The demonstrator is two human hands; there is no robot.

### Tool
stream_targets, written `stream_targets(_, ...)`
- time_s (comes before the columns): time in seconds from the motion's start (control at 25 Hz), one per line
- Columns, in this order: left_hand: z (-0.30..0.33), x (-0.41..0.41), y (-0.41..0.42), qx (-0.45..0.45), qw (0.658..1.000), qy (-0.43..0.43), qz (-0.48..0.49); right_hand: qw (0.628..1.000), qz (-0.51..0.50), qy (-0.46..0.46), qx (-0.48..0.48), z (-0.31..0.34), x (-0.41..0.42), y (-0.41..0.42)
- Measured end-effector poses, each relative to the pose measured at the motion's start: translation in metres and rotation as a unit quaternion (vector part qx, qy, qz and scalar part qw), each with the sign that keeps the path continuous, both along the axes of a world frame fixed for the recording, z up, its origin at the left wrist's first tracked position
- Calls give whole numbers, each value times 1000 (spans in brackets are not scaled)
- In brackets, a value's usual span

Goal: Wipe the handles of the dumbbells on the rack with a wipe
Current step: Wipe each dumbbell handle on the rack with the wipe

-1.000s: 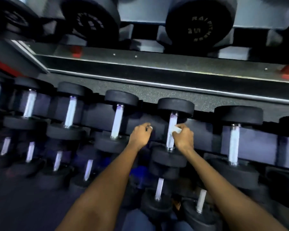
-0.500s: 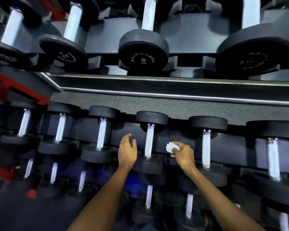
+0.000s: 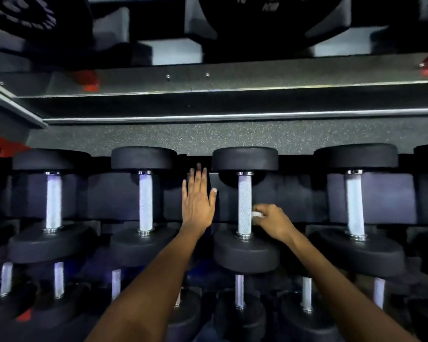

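Pressing wipe (image 3: 255,214) seemingly against handle (image 3: 244,203), right hand (image 3: 272,222), left hand (image 3: 198,201) flat

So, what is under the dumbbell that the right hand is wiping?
Under that dumbbell a lower row shows: another dumbbell handle stands directly below. The near head covers that handle's upper end.

Dark tiered rack (image 3: 294,193), rows of black-headed dumbbells (image 3: 143,201) with pale knurled handles in its cradles
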State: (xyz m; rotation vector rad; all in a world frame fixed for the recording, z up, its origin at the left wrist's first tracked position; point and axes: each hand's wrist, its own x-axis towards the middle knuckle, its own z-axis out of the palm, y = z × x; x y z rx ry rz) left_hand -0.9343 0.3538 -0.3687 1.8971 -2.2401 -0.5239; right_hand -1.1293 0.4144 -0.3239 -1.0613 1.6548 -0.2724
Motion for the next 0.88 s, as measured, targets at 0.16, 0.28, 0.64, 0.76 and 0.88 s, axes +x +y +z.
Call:
stream_targets(0.16,-23,-3,1,-53,997,-53,-14,992,37,-111,49,-2,-12,18)
stream_targets(0.28,-28,-3,0,-92,993,-67,-9,993,25,-106,47,-1,-10,14)
stream_targets(0.64,-30,-2,3,-89,993,-73,-8,997,68,1,43,11,5,13)
stream_targets(0.76,-29,-1,4,-93,993,-71,-8,995,94,18,14,12,11,16)
stream_targets(0.88,-29,-2,4,-92,993,-71,-6,981,117,150,-29,16,18,20)
